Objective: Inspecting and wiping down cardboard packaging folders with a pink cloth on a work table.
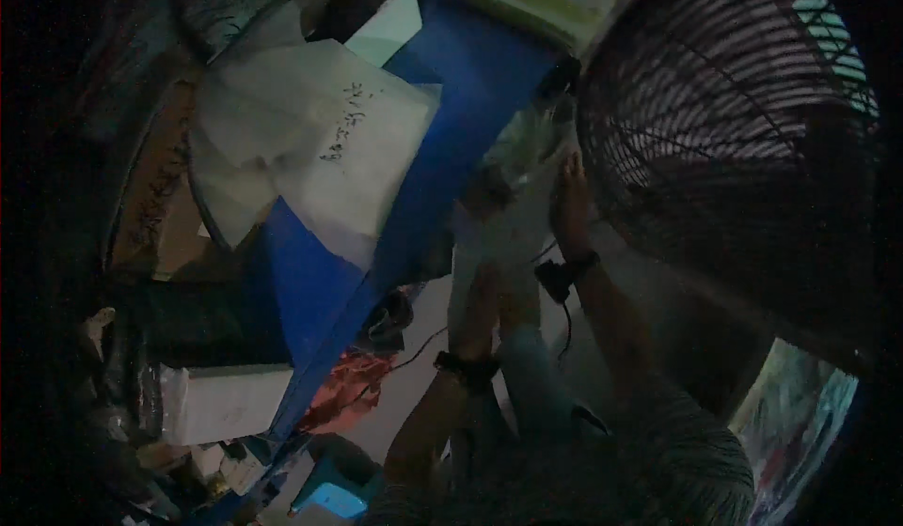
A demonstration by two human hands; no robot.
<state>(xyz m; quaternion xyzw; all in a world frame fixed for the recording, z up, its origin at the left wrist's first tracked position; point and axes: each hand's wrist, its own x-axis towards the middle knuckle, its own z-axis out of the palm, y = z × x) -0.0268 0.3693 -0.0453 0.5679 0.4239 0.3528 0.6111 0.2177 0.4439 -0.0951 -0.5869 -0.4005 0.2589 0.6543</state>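
Head view: pretty dim, but both hands are up near the blue surface, just left of a big fan cage.
Clear bag: the see-through plastic bag sits at the fingertips' end, between the hands, with a pale sheet-like piece below it.
Left hand: partly behind the pale piece; can't tell how far its fingers are bent or whether they grip anything.
Right hand: fingers stretched straight along the bag's side, not visibly curled around anything.
Progress: midway through handling, I'd guess. Bag's up at the hands, not put aside; too murky to say what's finished inside it or what's left.
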